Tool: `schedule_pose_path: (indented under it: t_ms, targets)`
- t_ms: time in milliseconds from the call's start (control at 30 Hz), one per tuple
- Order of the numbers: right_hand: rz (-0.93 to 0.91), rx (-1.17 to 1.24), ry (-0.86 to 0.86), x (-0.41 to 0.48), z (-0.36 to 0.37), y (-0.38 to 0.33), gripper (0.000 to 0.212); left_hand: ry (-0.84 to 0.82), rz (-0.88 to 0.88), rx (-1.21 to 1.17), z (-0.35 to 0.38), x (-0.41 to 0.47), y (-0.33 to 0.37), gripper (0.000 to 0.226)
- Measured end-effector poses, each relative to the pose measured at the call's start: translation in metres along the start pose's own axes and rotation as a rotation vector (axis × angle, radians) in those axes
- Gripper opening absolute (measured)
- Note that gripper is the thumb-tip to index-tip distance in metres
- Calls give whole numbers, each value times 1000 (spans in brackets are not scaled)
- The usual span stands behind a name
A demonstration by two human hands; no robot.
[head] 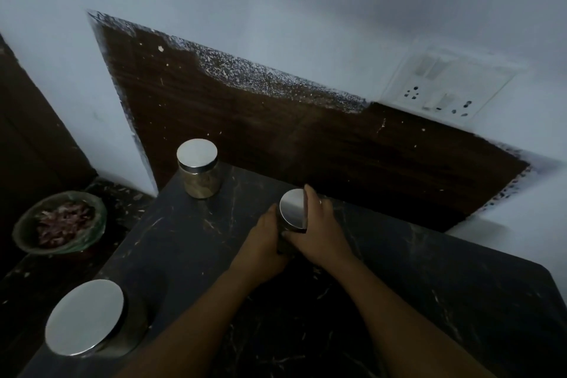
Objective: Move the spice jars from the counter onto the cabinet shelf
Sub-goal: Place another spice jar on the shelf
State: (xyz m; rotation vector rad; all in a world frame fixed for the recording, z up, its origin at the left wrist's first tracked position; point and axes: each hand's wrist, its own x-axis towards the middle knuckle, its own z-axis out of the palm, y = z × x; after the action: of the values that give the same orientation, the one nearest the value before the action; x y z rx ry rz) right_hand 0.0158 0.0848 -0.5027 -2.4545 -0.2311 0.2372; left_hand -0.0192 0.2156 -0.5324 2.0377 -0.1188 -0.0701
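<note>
Jars with bright metal lids are set out on the dark marble counter [429,285]. The middle jar [293,212] is clamped from both sides: the left hand [264,242] is curled round its left wall, and the right hand [319,230] is wrapped round its right wall, fingers raised past the lid rim. This two-sided hold is judged to steady the smooth jar for lifting. The far jar [199,169] stands behind and left of the middle jar, well apart. The near jar [86,316] stands in front and left of it. The cabinet shelf is not in view.
</note>
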Motion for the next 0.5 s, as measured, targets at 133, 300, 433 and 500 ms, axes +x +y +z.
schedule_pose_path:
  t_ms: [133, 300, 433, 500]
  targets:
    - [-42, 23, 84, -9, -34, -15, 103, 61, 20, 11, -5, -1, 31, 108]
    - [-104, 156, 194, -30, -85, -41, 98, 218, 138, 84, -8, -14, 88, 130]
    - [-154, 282, 208, -59, -128, -61, 100, 428, 247, 160, -4, -32, 142, 121]
    - [-190, 288, 231, -78, -152, -71, 101, 498, 271, 95, 0, -39, 170, 119]
